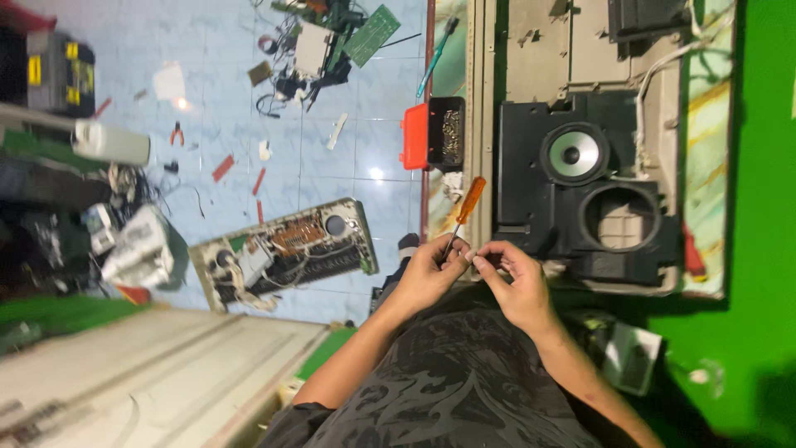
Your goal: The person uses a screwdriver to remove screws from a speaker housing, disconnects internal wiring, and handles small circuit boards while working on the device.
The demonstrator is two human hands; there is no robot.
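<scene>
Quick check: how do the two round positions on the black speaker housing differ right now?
The upper opening holds a speaker cone, grey with a shiny centre; the lower opening is an empty round hole showing the grey panel behind. The lower opening looks somewhat wider than the upper one. The lower one lies nearer the right hand. Both sit in the same black housing, side by side.
</scene>
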